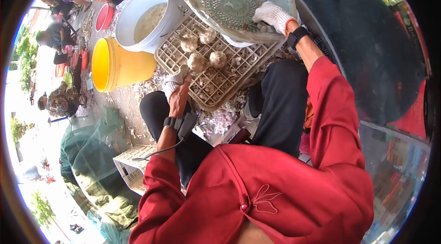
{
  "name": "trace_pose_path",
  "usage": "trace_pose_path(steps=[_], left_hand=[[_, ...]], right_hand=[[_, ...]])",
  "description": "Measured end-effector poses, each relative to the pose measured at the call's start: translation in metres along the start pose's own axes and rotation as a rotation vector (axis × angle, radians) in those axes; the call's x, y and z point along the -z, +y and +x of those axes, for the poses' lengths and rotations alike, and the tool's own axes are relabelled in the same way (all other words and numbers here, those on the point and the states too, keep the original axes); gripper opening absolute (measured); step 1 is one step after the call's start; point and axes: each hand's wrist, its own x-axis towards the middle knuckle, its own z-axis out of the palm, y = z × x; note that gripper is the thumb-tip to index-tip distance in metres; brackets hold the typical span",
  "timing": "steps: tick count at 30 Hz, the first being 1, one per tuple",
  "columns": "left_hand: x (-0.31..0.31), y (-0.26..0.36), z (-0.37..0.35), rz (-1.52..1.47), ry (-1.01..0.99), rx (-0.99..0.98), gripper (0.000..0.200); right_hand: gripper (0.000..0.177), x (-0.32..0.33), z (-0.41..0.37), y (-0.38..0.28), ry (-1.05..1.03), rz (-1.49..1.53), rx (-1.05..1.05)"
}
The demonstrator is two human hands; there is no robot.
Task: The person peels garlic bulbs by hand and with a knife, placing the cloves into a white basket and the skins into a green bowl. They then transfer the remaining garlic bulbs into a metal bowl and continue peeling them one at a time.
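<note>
My right hand (273, 17), in a whitish knit glove with an orange cuff, is inside a green openwork plastic basket (220, 0) near its right rim. Its fingers curl downward, and what they grip, if anything, is hidden. My left hand (176, 81), also gloved, is closed at the near left edge of an upturned beige plastic crate (243, 71). Anything in its fingers is too small to make out. Several dirty garlic bulbs (217, 59) lie on the crate's lattice, just beyond my left hand.
Left of the crate are a white bucket (124, 28) with pale contents and a yellow bucket (124, 65) lying tilted. Papery peelings (216, 122) litter the ground between my legs. A white crate (131, 166) and green netting (87, 138) lie at left. Other people sit farther off.
</note>
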Motion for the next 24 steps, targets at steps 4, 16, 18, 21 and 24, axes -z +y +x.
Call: trace_pose_path(steps=[4,16,18,21,24], left_hand=[[0.003,0.001,-0.004,-0.112,0.041,0.05,0.046],[-0.01,0.041,-0.056,-0.573,-0.006,0.226,0.051],[-0.008,0.041,-0.071,-0.421,0.115,0.308,0.036],[-0.01,0.029,-0.074,-0.528,0.078,0.12,0.029],[-0.009,0.024,-0.07,-0.486,0.087,0.158,0.025]], right_hand=[[0.022,0.039,-0.025,-0.045,-0.001,0.355,-0.204],[0.025,-0.118,-0.087,-0.184,-0.002,0.068,0.11],[0.031,-0.137,-0.097,-0.2,-0.066,0.09,-0.011],[0.035,-0.16,-0.102,-0.196,-0.184,0.14,-0.07],[0.038,-0.166,-0.093,-0.183,-0.244,0.17,-0.065]])
